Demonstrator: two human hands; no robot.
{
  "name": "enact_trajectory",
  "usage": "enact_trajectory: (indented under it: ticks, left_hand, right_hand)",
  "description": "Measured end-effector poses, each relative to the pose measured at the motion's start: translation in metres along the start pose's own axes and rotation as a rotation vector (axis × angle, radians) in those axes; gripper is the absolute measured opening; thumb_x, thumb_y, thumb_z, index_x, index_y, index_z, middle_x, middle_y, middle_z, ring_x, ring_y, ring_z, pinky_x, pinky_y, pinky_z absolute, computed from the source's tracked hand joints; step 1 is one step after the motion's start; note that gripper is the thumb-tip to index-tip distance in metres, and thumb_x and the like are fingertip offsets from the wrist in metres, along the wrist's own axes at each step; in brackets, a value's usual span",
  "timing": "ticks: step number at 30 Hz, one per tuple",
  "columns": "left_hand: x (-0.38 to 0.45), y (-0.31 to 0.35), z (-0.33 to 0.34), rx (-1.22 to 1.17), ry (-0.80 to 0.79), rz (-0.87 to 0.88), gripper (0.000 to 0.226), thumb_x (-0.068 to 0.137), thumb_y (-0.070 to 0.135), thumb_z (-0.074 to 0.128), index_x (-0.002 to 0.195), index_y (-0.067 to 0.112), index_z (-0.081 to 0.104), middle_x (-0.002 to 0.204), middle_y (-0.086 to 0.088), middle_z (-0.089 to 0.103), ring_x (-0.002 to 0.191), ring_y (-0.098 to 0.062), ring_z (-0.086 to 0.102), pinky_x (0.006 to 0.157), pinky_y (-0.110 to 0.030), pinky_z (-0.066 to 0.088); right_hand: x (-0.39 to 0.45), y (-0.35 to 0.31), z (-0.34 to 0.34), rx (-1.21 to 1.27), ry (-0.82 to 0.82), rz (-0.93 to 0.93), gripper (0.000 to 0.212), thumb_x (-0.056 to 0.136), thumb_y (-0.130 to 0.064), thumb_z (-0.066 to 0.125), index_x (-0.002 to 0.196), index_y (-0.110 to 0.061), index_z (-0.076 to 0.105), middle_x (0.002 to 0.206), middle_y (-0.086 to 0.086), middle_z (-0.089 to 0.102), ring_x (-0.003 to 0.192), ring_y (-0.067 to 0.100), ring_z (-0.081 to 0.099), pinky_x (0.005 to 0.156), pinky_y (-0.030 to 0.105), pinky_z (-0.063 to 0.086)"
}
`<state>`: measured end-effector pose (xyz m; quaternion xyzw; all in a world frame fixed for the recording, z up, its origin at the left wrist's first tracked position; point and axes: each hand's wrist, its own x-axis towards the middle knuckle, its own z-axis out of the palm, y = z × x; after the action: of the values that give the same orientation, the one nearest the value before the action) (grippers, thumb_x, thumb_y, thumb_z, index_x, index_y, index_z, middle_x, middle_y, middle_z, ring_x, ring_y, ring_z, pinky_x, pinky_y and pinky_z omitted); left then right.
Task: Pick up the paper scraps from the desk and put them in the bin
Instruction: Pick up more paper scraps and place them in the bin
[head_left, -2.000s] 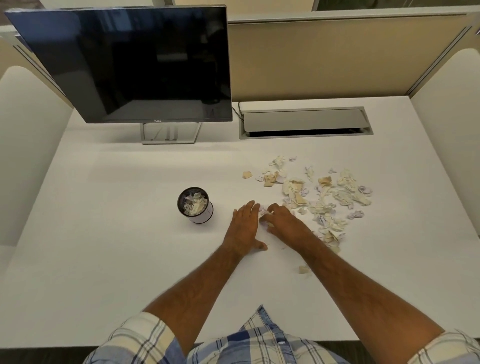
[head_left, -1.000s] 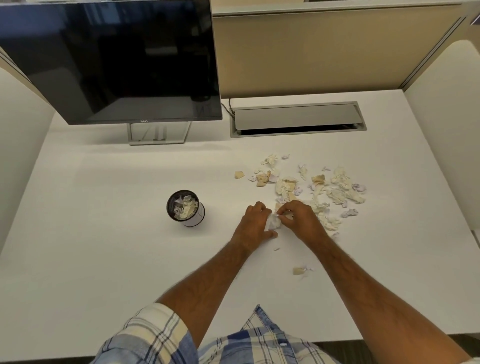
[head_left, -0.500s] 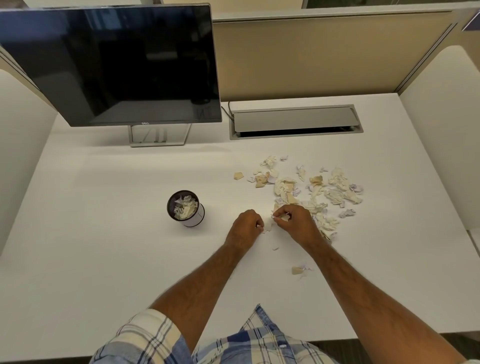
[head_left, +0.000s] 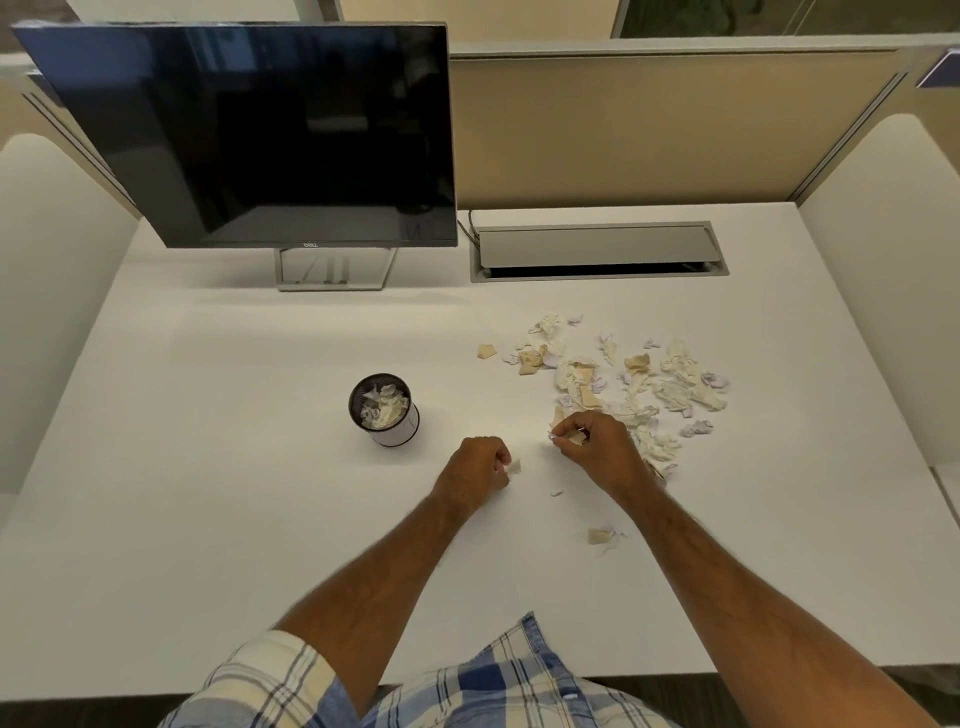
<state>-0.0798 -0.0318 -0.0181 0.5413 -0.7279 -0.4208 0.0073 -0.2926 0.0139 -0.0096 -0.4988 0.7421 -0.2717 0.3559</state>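
A small black mesh bin (head_left: 384, 409) stands mid-desk, partly filled with crumpled paper. A heap of white and tan paper scraps (head_left: 636, 387) lies to its right. My left hand (head_left: 477, 467) is curled into a fist around a scrap (head_left: 514, 466) that sticks out on its right side, just right of and nearer than the bin. My right hand (head_left: 597, 447) pinches small scraps (head_left: 569, 435) at the heap's near-left edge. Loose bits lie nearer me: a tiny white one (head_left: 557, 492) and a tan one (head_left: 601, 535).
A dark monitor (head_left: 249, 135) on a stand occupies the back left of the white desk (head_left: 208, 493). A grey cable hatch (head_left: 597, 252) is set into the desk at the back. Beige partitions enclose the desk behind and on both sides.
My hands were together over scraps at the heap's edge. They have drawn apart, each gripping scraps; the left hand has closed into a fist and moved left toward the bin.
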Motion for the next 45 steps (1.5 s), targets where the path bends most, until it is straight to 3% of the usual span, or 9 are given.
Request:
enact_trajectory:
  ticks: [10,17,21,25,29,33,36,41,45]
  left_hand:
    - [-0.023,-0.031,-0.016,0.002,0.014,-0.060,0.011,0.079,0.011,0.075,0.089,0.008,0.076,0.090,-0.005,0.074,0.077,-0.017,0.064,0.065,-0.024,0.048]
    - [-0.047,-0.035,-0.039,-0.266,0.220,0.011,0.014,0.077,0.000,0.069,0.080,0.011,0.078,0.079,0.001,0.076,0.065,-0.003,0.060,0.064,-0.019,0.048]
    - [-0.055,-0.034,-0.079,-0.354,0.297,0.089,0.011,0.080,0.010,0.081,0.079,0.019,0.075,0.072,0.002,0.075,0.063,-0.011,0.068,0.063,-0.024,0.056]
    - [-0.052,-0.042,-0.127,-0.225,0.489,0.120,0.017,0.076,0.007,0.079,0.081,0.023,0.076,0.073,0.011,0.071,0.066,-0.001,0.066,0.065,-0.008,0.049]
    - [-0.038,-0.056,-0.159,-0.019,0.560,0.112,0.016,0.077,0.006,0.073,0.087,0.019,0.076,0.087,0.005,0.067,0.077,-0.011,0.064,0.075,-0.025,0.053]
    - [-0.024,-0.065,-0.164,0.136,0.430,0.068,0.017,0.082,0.008,0.071,0.095,0.014,0.080,0.097,-0.006,0.066,0.090,-0.022,0.065,0.082,-0.035,0.054]
    - [-0.021,-0.070,-0.158,0.077,0.403,0.033,0.020,0.083,0.009,0.075,0.102,0.012,0.080,0.102,-0.009,0.067,0.095,-0.022,0.065,0.088,-0.037,0.054]
    - [-0.033,-0.086,-0.159,-0.286,0.602,-0.047,0.023,0.085,-0.001,0.066,0.097,0.016,0.077,0.102,0.003,0.073,0.087,0.004,0.067,0.074,-0.002,0.047]
    - [-0.044,-0.094,-0.163,-0.367,0.655,-0.086,0.026,0.088,0.001,0.064,0.097,0.021,0.077,0.099,0.009,0.074,0.091,0.003,0.067,0.072,0.001,0.044]
  right_hand:
    - [-0.010,-0.017,0.005,0.009,-0.023,-0.045,0.003,0.085,-0.015,0.080,0.087,-0.016,0.078,0.089,-0.009,0.074,0.085,0.007,0.068,0.077,0.021,0.053]
    - [-0.011,-0.031,0.010,-0.010,-0.055,-0.069,0.003,0.086,-0.017,0.079,0.086,-0.019,0.077,0.087,-0.012,0.073,0.079,-0.002,0.065,0.069,0.010,0.045]
    - [-0.011,-0.042,0.019,0.001,-0.068,-0.091,0.005,0.085,-0.018,0.080,0.084,-0.023,0.077,0.087,-0.012,0.074,0.077,-0.005,0.065,0.065,0.004,0.043]
    - [-0.009,-0.059,0.028,0.003,-0.080,-0.123,0.004,0.085,-0.020,0.080,0.085,-0.022,0.077,0.089,-0.013,0.073,0.080,-0.007,0.065,0.067,0.005,0.044]
    - [-0.007,-0.079,0.036,0.017,-0.082,-0.173,0.004,0.084,-0.021,0.080,0.086,-0.023,0.077,0.089,-0.013,0.071,0.080,-0.007,0.065,0.066,0.004,0.044]
    - [-0.004,-0.098,0.043,0.052,-0.103,-0.197,0.007,0.084,-0.019,0.081,0.084,-0.024,0.076,0.090,-0.012,0.072,0.078,-0.009,0.066,0.067,0.005,0.044]
    - [-0.002,-0.113,0.046,0.079,-0.115,-0.218,0.010,0.084,-0.018,0.081,0.083,-0.026,0.075,0.092,-0.009,0.074,0.080,-0.002,0.069,0.068,0.009,0.048]
    - [0.005,-0.142,0.056,0.113,-0.152,-0.265,0.006,0.084,-0.019,0.080,0.086,-0.024,0.076,0.088,-0.012,0.073,0.077,-0.002,0.068,0.067,0.012,0.050]
    - [0.018,-0.172,0.067,0.122,-0.191,-0.294,0.005,0.086,-0.019,0.079,0.090,-0.017,0.077,0.087,-0.003,0.075,0.075,0.007,0.069,0.070,0.024,0.054]
